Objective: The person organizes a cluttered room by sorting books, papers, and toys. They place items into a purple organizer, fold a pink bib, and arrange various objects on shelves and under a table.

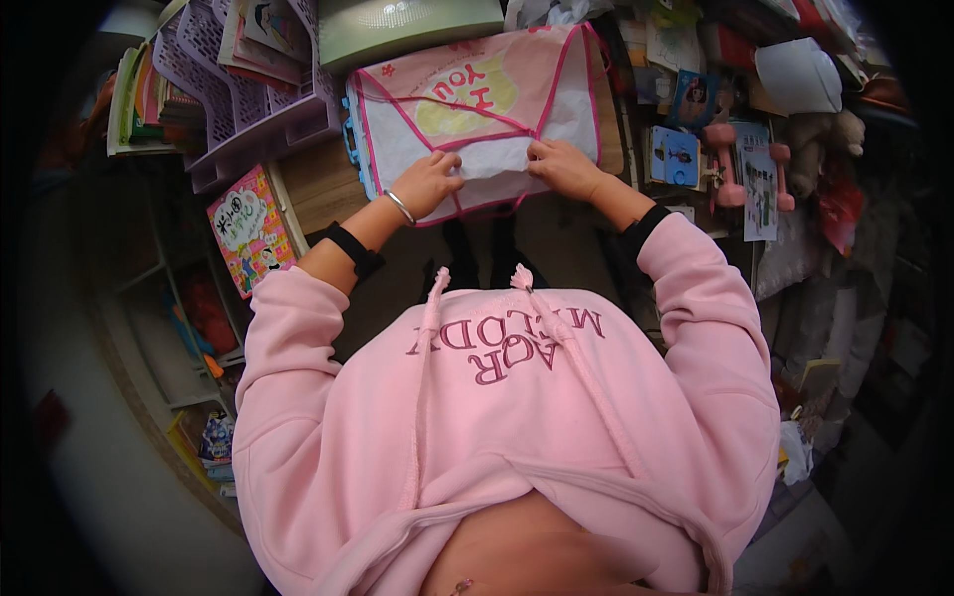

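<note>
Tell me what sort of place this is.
Probably a cluttered home study or child's room. Both hands, left hand and right hand, hold a pink-trimmed bag on a wooden desk. Around it are a lilac basket of books, pink dumbbells and a plush toy.

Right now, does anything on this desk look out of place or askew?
Mostly clutter. The pink-trimmed bag under both hands, left and right, overhangs the desk edge, and a picture book leans tilted at the desk's left.
</note>
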Demonstrator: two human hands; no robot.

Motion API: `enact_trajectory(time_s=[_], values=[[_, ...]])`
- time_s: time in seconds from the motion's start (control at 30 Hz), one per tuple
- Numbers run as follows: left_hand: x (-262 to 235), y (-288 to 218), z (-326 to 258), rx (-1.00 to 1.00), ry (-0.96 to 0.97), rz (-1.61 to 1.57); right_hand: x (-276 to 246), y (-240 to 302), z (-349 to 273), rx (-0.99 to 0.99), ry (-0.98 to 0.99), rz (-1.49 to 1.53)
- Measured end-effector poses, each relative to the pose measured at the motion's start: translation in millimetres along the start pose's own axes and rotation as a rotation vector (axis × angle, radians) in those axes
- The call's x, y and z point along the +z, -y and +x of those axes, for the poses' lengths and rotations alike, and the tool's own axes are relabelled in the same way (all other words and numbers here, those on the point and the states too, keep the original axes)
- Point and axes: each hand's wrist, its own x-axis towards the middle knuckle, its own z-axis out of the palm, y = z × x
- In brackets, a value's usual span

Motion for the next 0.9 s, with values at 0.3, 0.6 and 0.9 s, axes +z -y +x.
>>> enact_trajectory(time_s=[0.3,0.6,0.9], values=[[-27.4,58.0,19.2,-1.150,-0.436,-1.306,-28.1,-60.6,40.2,0.703,-0.350,1.053],[-26.4,17.2,67.0,-0.499,-0.557,0.048,-48.6,-102.1,9.4,0.918,-1.041,0.162],[17.2,17.9,103.3,-0.538,-0.070,0.098,-98.3,-110.7,3.1,0.887,-0.324,0.239]])
